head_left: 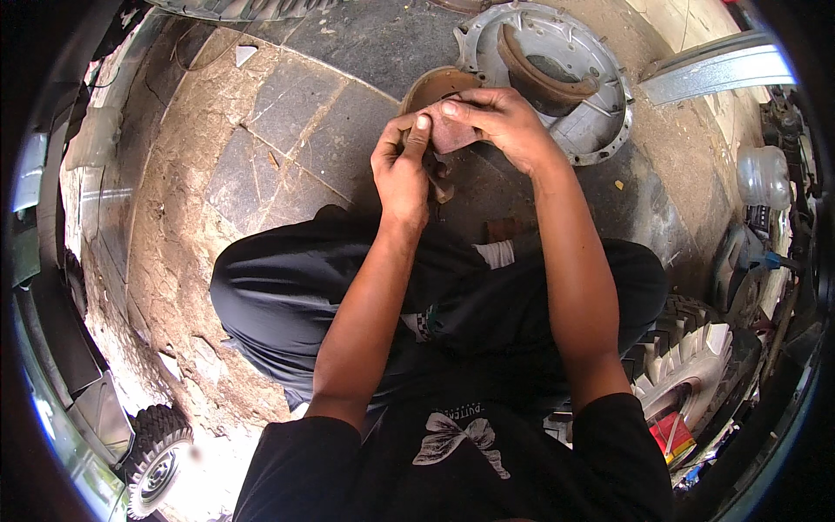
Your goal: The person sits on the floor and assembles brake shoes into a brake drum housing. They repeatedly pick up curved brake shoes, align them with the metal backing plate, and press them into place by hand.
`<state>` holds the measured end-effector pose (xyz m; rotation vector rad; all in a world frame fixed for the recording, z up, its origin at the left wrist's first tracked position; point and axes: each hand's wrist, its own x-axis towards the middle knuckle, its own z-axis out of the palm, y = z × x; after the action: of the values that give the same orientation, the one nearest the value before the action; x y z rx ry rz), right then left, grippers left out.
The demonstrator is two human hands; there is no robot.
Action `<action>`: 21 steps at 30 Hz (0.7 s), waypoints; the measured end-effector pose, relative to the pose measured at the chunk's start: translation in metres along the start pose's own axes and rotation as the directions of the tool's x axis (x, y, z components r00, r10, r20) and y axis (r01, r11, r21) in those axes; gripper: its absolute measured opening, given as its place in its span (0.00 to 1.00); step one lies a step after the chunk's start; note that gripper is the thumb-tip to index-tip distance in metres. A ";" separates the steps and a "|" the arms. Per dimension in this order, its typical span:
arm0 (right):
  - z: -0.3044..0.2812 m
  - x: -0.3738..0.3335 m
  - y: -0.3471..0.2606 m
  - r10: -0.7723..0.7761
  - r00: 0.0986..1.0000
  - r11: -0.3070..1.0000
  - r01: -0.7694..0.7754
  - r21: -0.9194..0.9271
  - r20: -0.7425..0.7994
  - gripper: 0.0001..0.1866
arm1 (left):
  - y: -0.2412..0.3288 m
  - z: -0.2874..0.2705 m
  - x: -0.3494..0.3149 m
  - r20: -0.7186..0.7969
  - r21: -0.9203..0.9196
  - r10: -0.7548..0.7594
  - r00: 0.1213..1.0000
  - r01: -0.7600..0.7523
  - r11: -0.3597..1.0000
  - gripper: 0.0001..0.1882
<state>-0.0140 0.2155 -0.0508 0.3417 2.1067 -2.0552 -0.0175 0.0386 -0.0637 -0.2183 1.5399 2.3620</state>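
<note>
A small reddish-brown sheet [452, 134], seemingly sandpaper, is pinched between both hands in front of my crossed legs. My left hand [403, 165] grips its left side, thumb on top. From the right, my right hand [507, 122] holds the upper edge with thumb and bent fingers. Just beyond the hands lies a curved rusty part like a brake shoe [432, 87], partly hidden by them. A second brown brake shoe [570, 90] rests on a round grey metal housing [600, 139] at the far right of my hands.
Dusty dark floor tiles [304, 104] spread ahead. A metal beam [713, 70] stands at the far right, with a clear plastic jar [764, 176] nearer. Treaded tyres lie near on the right [687, 348] and at the lower left [156, 461].
</note>
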 end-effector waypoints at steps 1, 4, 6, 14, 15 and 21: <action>0.000 -0.001 -0.003 0.008 0.999 1.000 -0.009 0.017 0.034 0.17 | 0.002 0.000 -0.001 -0.007 -0.020 -0.012 1.000 0.012 1.000 0.10; -0.008 -0.008 -0.015 -0.043 0.979 0.994 0.062 -0.090 0.199 0.16 | 0.001 -0.004 0.001 -0.010 0.009 -0.010 1.000 0.010 1.000 0.09; -0.007 -0.007 -0.011 -0.089 0.980 0.995 0.096 -0.033 0.176 0.15 | 0.005 -0.001 -0.002 0.005 0.010 -0.048 0.999 0.048 0.999 0.09; -0.007 -0.007 -0.011 -0.095 0.978 0.994 0.102 -0.027 0.183 0.15 | 0.004 0.001 0.000 -0.010 -0.019 0.019 1.000 -0.020 1.000 0.08; -0.008 -0.007 -0.011 -0.091 0.979 0.995 0.097 -0.026 0.185 0.15 | 0.007 0.002 -0.002 -0.008 -0.022 0.011 1.000 -0.011 1.000 0.09; -0.004 -0.011 -0.011 -0.127 0.968 0.989 0.106 0.105 0.218 0.15 | 0.011 0.001 -0.003 0.030 0.057 -0.029 0.999 0.027 0.998 0.13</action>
<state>-0.0069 0.2192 -0.0366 -0.0051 1.9448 -2.1464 -0.0181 0.0348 -0.0526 -0.1887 1.5762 2.2863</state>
